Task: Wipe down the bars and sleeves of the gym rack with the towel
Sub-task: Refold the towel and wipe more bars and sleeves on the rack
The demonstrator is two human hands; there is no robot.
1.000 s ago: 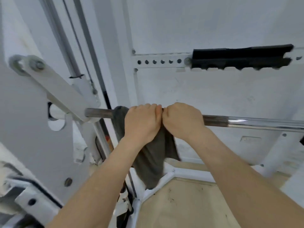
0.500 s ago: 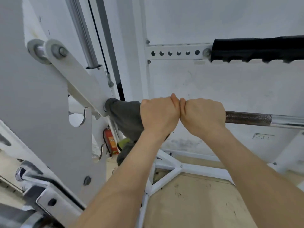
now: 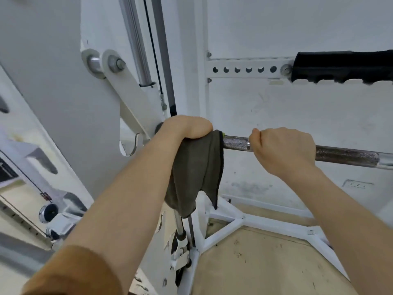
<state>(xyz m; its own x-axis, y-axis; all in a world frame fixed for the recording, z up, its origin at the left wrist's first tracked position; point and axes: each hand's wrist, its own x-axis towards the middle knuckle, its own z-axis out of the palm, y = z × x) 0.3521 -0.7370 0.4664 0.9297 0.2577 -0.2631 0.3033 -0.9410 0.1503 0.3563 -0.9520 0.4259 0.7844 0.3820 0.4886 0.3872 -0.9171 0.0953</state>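
Note:
A knurled steel bar (image 3: 344,155) runs from the white rack's left upright out to the right edge. A dark grey towel (image 3: 196,171) is draped over the bar's left end and hangs down below it. My left hand (image 3: 187,127) is clamped over the towel on the bar, close to the white pivot arm (image 3: 131,99). My right hand (image 3: 282,150) is closed around the bare bar a short way to the right, with a strip of bar showing between the hands.
A black ridged pad (image 3: 344,68) sits on a white perforated crossbar (image 3: 244,70) above and behind. White base struts (image 3: 265,225) cross the tan floor below. A guide rod and black cable (image 3: 153,50) run up behind the left hand. A white wall is close behind.
My hands were touching side by side; now they are apart. The left hand with the towel stays near the bar's left end, and bare bar shows between them.

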